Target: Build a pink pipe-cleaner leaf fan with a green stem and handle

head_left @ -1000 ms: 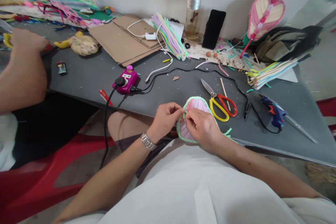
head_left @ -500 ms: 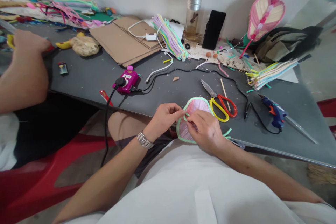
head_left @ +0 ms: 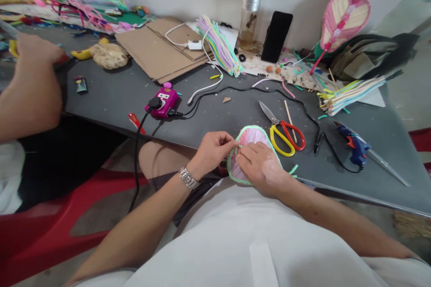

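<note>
Pink striped fan (head_left: pixel 252 138) at the table's edge, green rim round it and one loose green end (head_left: pixel 293 169) left over, gripped at the rim by the left hand (head_left: pixel 212 152), held flat by the narrow-closed right hand (head_left: pixel 259 169), with scissors (head_left: pixel 286 136) just beside.
</note>
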The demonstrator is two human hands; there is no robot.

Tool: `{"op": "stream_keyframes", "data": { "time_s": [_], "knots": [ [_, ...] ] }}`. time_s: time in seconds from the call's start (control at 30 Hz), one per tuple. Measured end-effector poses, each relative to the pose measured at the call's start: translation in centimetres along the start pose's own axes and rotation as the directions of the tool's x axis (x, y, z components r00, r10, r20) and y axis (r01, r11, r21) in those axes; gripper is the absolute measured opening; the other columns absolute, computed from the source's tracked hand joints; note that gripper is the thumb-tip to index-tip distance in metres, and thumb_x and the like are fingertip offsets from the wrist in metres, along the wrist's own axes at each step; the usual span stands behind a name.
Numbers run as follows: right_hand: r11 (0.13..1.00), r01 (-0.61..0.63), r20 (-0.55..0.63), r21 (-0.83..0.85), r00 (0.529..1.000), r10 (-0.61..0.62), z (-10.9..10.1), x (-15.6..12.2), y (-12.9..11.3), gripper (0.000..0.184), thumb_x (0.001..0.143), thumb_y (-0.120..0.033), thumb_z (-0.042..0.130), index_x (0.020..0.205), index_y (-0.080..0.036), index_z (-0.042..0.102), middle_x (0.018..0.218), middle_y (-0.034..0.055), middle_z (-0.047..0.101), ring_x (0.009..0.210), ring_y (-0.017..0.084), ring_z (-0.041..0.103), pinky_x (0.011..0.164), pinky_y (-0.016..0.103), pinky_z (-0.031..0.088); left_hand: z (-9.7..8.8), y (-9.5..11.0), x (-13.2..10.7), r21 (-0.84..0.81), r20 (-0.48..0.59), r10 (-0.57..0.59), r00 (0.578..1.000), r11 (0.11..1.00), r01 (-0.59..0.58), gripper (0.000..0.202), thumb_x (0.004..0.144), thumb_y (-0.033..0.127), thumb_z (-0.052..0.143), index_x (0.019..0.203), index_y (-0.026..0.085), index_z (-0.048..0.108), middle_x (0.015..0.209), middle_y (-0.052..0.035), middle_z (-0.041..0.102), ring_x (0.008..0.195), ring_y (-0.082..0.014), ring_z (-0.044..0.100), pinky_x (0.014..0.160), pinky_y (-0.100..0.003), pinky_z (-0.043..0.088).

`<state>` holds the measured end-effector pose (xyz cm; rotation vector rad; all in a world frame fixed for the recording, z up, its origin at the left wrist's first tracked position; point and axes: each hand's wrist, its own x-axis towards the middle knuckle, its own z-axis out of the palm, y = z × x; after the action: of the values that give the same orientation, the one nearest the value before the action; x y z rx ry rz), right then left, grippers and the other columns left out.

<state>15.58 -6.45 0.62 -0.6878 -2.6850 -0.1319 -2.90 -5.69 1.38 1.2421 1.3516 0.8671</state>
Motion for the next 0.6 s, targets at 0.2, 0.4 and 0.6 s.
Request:
{"op": "stream_keyframes", "data": {
  "time_s": [0.2, 0.4, 0.6],
  "knots": [
    [0.994, 0.025, 0.024, -0.108, 0.999, -0.022, -0.7, 0.4, -0.5, 0.022, 0.091, -0.009, 0.045, 0.084, -0.015, 0.065, 0.077, 0.0085, 0.057, 0.071, 0.022, 0.044, 0.066, 0.036, 0.028, -0.4, 0.2, 0.2, 0.005, 0.066, -0.039, 0.997, 0.999, 0.038, 0.034, 0.073, 0.046, 0.073, 0.067, 0.014, 0.064, 0.056, 0.0025, 0.055, 0.054, -0.0102, 0.047, 0.05, -0.021, 0.039],
    [0.997, -0.073, 0.029, -0.024, 0.997, 0.074, -1.7, -1.2, -0.8, 0.018, 0.088, -0.005, 0.052, 0.089, -0.015, 0.068, 0.082, 0.0078, 0.063, 0.074, 0.021, 0.049, 0.07, 0.036, 0.035, -0.8, -0.3, 0.7, 0.004, 0.098, -0.046, 0.994, 0.999, 0.046, 0.036, 0.073, 0.05, 0.073, 0.071, 0.014, 0.065, 0.059, 0.0023, 0.056, 0.054, -0.0104, 0.049, 0.05, -0.021, 0.043],
    [0.966, -0.24, -0.067, 0.096, 0.967, 0.247, -2.2, -4.2, 0.6, 0.019, 0.091, -0.006, 0.053, 0.084, -0.016, 0.068, 0.08, 0.0076, 0.065, 0.08, 0.02, 0.057, 0.073, 0.033, 0.039, -0.6, -0.6, 0.9, 0.053, 0.099, -0.008, 0.995, 0.999, 0.003, 0.034, 0.076, 0.048, 0.072, 0.074, 0.014, 0.066, 0.06, 0.0017, 0.058, 0.053, -0.0101, 0.049, 0.049, -0.021, 0.043]
  ]
}}
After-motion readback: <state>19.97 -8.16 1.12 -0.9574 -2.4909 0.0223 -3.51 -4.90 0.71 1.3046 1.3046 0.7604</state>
